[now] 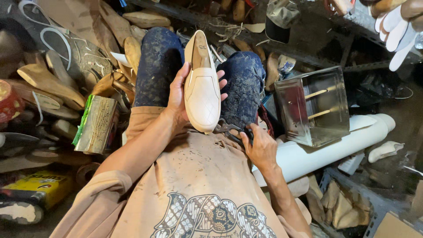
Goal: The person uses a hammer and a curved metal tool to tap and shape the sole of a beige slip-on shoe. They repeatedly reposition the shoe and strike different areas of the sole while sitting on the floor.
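Note:
My left hand [178, 94] grips a cream slip-on shoe [202, 86] from below, toe pointing toward me, over my lap between my knees in dark blue patterned trousers. The shoe has a quilted toe and a pale insole. My right hand [261, 145] rests on my right thigh and holds a pair of dark metal pliers [229, 129], whose jaws sit just under the shoe's toe. I wear a tan, stained shirt with a printed pattern.
Wooden shoe lasts [48, 81] lie piled at the left. A shiny metal can [98, 124] stands beside my left arm. A metal box [315, 105] lies on a white tube [317, 152] at the right. White sole cut-outs [394, 33] hang at the top right.

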